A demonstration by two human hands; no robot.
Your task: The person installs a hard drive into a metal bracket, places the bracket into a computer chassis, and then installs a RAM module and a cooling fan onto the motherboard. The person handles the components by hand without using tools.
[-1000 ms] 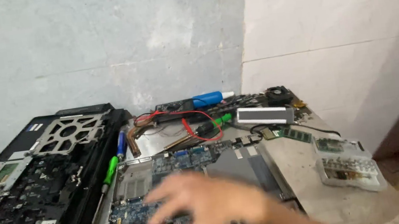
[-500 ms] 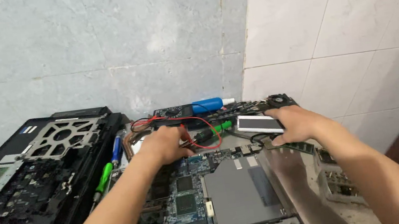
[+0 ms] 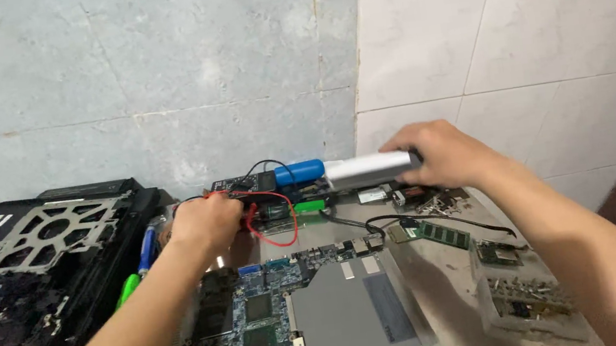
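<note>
My right hand (image 3: 439,156) grips one end of a silver rectangular box (image 3: 367,171) and holds it lifted above the back of the bench, next to a blue cylinder (image 3: 300,172). My left hand (image 3: 207,222) is curled knuckles-up at the back edge of an opened laptop base with a blue motherboard (image 3: 262,334). It sits right where a looping red wire (image 3: 276,218) starts. What lies under its fingers is hidden. A grey metal drive cover (image 3: 351,322) sits beside the motherboard.
A stripped black laptop chassis (image 3: 36,272) fills the left side. A blue-handled (image 3: 146,250) and a green-handled screwdriver (image 3: 126,288) lie between it and the board. A green memory stick (image 3: 436,234), a black cable (image 3: 409,219) and a clear box of small parts (image 3: 527,303) are on the right. Tiled walls stand close behind.
Both hands reached from the near side to the back of the bench. My right hand took hold of the silver box and lifted it; my left hand settled by the red wire.
</note>
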